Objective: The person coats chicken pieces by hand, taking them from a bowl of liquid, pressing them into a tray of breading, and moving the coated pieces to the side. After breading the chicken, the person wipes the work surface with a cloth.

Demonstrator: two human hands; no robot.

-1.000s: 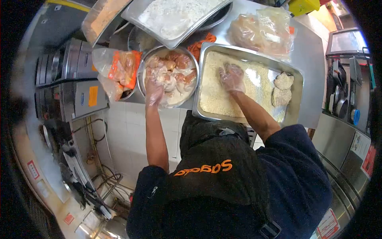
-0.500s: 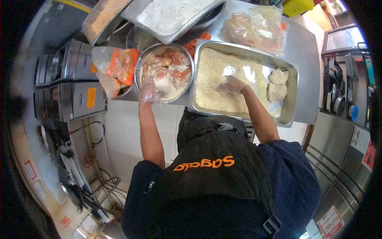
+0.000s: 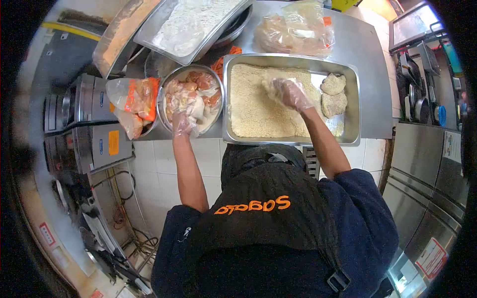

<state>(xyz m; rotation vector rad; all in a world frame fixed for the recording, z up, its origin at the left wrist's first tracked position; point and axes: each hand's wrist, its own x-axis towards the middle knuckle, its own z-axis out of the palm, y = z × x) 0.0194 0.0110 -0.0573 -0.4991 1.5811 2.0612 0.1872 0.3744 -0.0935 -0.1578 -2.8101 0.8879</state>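
My left hand (image 3: 183,124), in a clear plastic glove, reaches into a round metal bowl (image 3: 222,107) of raw chicken pieces (image 3: 201,79) in whitish batter. Its fingers close on a pale, batter-coated chicken piece (image 3: 195,106), partly hidden by the hand. My right hand (image 3: 292,94), also gloved, is curled in the breadcrumbs (image 3: 253,111) that cover most of a deep steel tray (image 3: 352,121). Crumbs are gathered at its fingers, slightly blurred. Two crumb-coated pieces (image 3: 333,102) lie at the tray's right end, just right of that hand.
Left of the bowl sits an opened bag of chicken (image 3: 141,97). Behind are a pan of white flour (image 3: 191,25), a container of orange-brown powder (image 3: 119,42) and another plastic bag (image 3: 295,32). An orange cloth (image 3: 218,67) lies between bowl and tray.
My right hand has lifted and moved up the tray, with crumbs at its fingers. My left hand stays at the chicken in the bowl. The whole view has shifted slightly.
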